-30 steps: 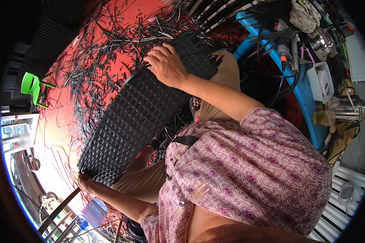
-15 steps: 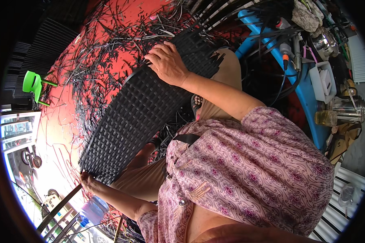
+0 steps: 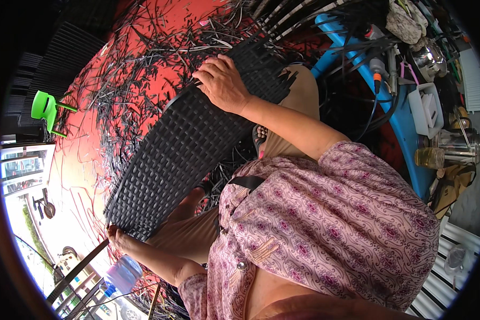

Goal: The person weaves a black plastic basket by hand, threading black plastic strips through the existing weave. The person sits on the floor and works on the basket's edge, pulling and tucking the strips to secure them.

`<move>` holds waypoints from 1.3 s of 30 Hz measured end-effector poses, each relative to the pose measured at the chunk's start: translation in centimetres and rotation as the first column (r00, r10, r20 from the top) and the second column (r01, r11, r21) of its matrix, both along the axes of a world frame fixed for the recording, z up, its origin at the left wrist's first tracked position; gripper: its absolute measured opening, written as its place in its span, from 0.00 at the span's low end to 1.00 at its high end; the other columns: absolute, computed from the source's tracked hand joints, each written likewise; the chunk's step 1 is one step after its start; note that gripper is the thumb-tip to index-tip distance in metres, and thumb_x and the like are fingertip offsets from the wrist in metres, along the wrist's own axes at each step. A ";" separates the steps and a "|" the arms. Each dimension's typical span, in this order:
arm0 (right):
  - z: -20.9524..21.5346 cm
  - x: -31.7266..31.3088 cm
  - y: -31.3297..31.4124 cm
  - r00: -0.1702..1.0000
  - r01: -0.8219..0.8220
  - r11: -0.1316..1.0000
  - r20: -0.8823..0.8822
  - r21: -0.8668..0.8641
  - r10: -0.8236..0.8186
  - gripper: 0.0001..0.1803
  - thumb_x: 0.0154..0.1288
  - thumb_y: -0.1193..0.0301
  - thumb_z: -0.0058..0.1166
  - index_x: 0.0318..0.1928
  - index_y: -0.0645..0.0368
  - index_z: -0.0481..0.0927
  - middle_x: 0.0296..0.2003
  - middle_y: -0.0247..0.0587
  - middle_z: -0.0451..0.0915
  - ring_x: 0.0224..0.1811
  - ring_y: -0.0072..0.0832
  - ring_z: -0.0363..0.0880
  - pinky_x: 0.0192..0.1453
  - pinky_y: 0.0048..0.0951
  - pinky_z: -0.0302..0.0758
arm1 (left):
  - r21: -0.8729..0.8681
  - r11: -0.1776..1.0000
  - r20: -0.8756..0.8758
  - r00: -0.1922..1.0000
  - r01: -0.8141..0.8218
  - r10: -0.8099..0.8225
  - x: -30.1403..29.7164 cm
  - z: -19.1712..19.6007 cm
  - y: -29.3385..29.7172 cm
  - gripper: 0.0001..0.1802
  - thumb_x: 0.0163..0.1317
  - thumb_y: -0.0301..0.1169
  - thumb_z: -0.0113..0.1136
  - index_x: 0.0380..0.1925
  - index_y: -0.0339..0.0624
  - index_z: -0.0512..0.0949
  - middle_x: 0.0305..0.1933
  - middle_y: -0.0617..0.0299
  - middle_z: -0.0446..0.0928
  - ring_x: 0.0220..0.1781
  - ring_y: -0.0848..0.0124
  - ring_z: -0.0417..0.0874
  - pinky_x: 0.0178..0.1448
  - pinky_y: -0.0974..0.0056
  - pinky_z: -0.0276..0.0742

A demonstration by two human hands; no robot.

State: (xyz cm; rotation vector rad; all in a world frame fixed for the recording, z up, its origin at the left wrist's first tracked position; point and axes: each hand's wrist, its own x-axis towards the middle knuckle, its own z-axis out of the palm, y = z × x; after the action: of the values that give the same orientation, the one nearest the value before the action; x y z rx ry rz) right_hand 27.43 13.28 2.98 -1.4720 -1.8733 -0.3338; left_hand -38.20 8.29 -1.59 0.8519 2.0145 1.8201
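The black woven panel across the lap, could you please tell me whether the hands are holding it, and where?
Yes. The left hand grips the woven panel at its near bottom corner; the right hand presses on its top edge.

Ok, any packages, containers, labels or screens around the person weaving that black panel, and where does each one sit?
Clear plastic water bottle with blue label: lower left, beyond the left hand, lying tilted.
White rectangular plastic tub: upper right, on the blue bench.
Clear jar of yellowish liquid: right, on the same bench.
No screens or signs that I can make out.
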 end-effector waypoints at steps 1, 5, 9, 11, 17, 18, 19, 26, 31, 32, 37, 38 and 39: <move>0.0 0.2 0.2 1.000 0.001 1.000 0.003 0.009 -0.001 0.15 0.66 0.64 0.58 0.50 0.58 0.79 0.46 0.38 0.77 0.58 0.36 0.70 0.71 0.49 0.56 | 0.003 1.000 0.014 1.000 -0.004 0.004 0.3 -0.4 0.3 0.04 0.64 0.26 0.58 0.37 0.41 0.81 0.28 0.62 0.78 0.28 0.70 0.77 0.28 0.68 0.72; 1.0 -0.8 1.2 0.999 -0.044 0.992 -0.005 0.114 0.045 0.14 0.58 0.67 0.62 0.44 0.54 0.79 0.41 0.35 0.79 0.54 0.35 0.74 0.68 0.47 0.60 | 0.004 1.000 0.066 0.998 -0.024 0.024 -2.1 -3.0 -0.3 0.04 0.64 0.26 0.58 0.36 0.41 0.80 0.28 0.62 0.77 0.27 0.71 0.77 0.26 0.69 0.71; 3.8 -2.8 0.5 0.996 -0.089 0.988 -0.013 0.124 0.092 0.15 0.52 0.71 0.66 0.42 0.51 0.81 0.41 0.36 0.79 0.49 0.39 0.76 0.58 0.46 0.68 | 0.065 0.996 0.130 0.990 -0.063 0.054 -7.2 -7.4 -1.6 0.03 0.64 0.25 0.58 0.36 0.40 0.80 0.27 0.63 0.77 0.26 0.72 0.77 0.25 0.69 0.70; 2.9 -1.9 0.4 0.999 -0.041 0.999 -0.007 0.012 0.041 0.20 0.55 0.74 0.64 0.50 0.52 0.80 0.47 0.37 0.80 0.57 0.38 0.75 0.64 0.46 0.66 | 0.213 0.964 0.418 0.906 -0.161 0.059 -7.2 -8.2 1.2 0.03 0.64 0.25 0.58 0.35 0.40 0.79 0.27 0.64 0.77 0.26 0.73 0.77 0.24 0.70 0.70; 0.4 -1.6 -0.8 0.998 -0.005 0.999 0.062 -0.046 0.007 0.15 0.69 0.70 0.55 0.54 0.54 0.78 0.53 0.36 0.78 0.62 0.35 0.72 0.72 0.44 0.61 | 0.394 0.833 0.852 0.494 -0.389 -0.172 -3.6 -6.1 2.2 0.05 0.62 0.17 0.59 0.30 0.38 0.75 0.28 0.60 0.76 0.21 0.73 0.76 0.22 0.75 0.76; 0.5 -1.5 -0.8 0.997 -0.001 0.999 0.077 -0.043 0.004 0.15 0.69 0.70 0.56 0.54 0.54 0.78 0.53 0.36 0.78 0.62 0.35 0.72 0.72 0.44 0.61 | 0.389 0.818 0.870 0.462 -0.424 -0.174 -2.1 -4.7 2.2 0.07 0.61 0.16 0.59 0.30 0.39 0.74 0.28 0.60 0.76 0.22 0.72 0.76 0.23 0.75 0.77; 0.9 -1.4 -0.9 0.997 -0.003 0.998 0.083 -0.057 0.008 0.14 0.69 0.70 0.56 0.54 0.54 0.79 0.52 0.36 0.78 0.62 0.35 0.72 0.72 0.44 0.61 | 0.381 0.803 0.884 0.434 -0.458 -0.172 -0.9 -3.7 1.8 0.08 0.61 0.14 0.59 0.30 0.39 0.74 0.29 0.60 0.76 0.22 0.72 0.76 0.24 0.75 0.79; 2.4 -0.2 1.6 0.990 -0.107 0.980 -0.106 -0.166 0.090 0.12 0.73 0.66 0.52 0.48 0.59 0.82 0.48 0.43 0.82 0.54 0.42 0.78 0.62 0.40 0.69 | 0.572 0.767 0.653 0.728 -0.290 -0.212 0.3 2.9 -0.1 0.10 0.66 0.22 0.60 0.43 0.46 0.71 0.35 0.60 0.82 0.31 0.72 0.81 0.32 0.70 0.73; 7.2 -0.7 3.3 0.773 -0.231 0.853 -0.621 -0.467 -0.130 0.24 0.72 0.51 0.53 0.34 0.61 0.83 0.28 0.38 0.85 0.26 0.31 0.82 0.30 0.33 0.73 | 0.653 0.753 0.383 0.893 -0.082 -0.235 5.8 11.2 -2.5 0.12 0.64 0.16 0.60 0.45 0.41 0.74 0.35 0.50 0.84 0.28 0.72 0.81 0.31 0.69 0.75; 8.3 -0.4 3.9 0.574 -0.428 0.703 -0.772 -0.568 -0.275 0.23 0.70 0.49 0.55 0.33 0.58 0.83 0.29 0.34 0.85 0.24 0.19 0.79 0.23 0.21 0.66 | 0.685 0.728 0.336 0.903 -0.040 -0.267 6.6 13.0 -3.5 0.11 0.63 0.16 0.60 0.43 0.41 0.76 0.38 0.47 0.84 0.30 0.70 0.82 0.33 0.69 0.78; 10.5 -3.4 4.7 -0.292 -0.955 0.110 -0.804 0.276 -0.518 0.22 0.74 0.52 0.52 0.34 0.59 0.80 0.32 0.38 0.75 0.29 0.24 0.74 0.22 0.19 0.63 | 0.746 0.623 0.040 0.918 0.235 -0.395 11.9 19.8 -5.7 0.09 0.64 0.14 0.59 0.38 0.40 0.79 0.37 0.51 0.84 0.37 0.69 0.85 0.38 0.68 0.81; 11.2 -5.4 4.4 -0.374 -0.914 0.070 -0.763 0.399 -0.528 0.22 0.75 0.53 0.50 0.35 0.60 0.79 0.33 0.39 0.73 0.31 0.25 0.72 0.24 0.19 0.64 | 0.744 0.595 -0.055 0.915 0.304 -0.400 12.9 22.2 -6.9 0.09 0.64 0.14 0.59 0.38 0.40 0.80 0.37 0.52 0.84 0.38 0.69 0.85 0.39 0.68 0.81; 11.8 -6.8 4.0 -0.431 -0.884 0.057 -0.764 0.463 -0.481 0.21 0.75 0.54 0.50 0.37 0.61 0.80 0.34 0.40 0.74 0.33 0.26 0.72 0.28 0.20 0.66 | 0.728 0.604 -0.076 0.913 0.325 -0.401 13.7 23.3 -7.4 0.09 0.64 0.14 0.59 0.38 0.40 0.80 0.37 0.54 0.84 0.40 0.69 0.85 0.41 0.66 0.81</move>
State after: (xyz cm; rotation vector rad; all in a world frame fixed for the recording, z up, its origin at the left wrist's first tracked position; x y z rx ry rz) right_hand 20.63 17.25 14.81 -0.0957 -0.6176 2.3148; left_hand -24.53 0.93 21.71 1.2324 0.8735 2.3419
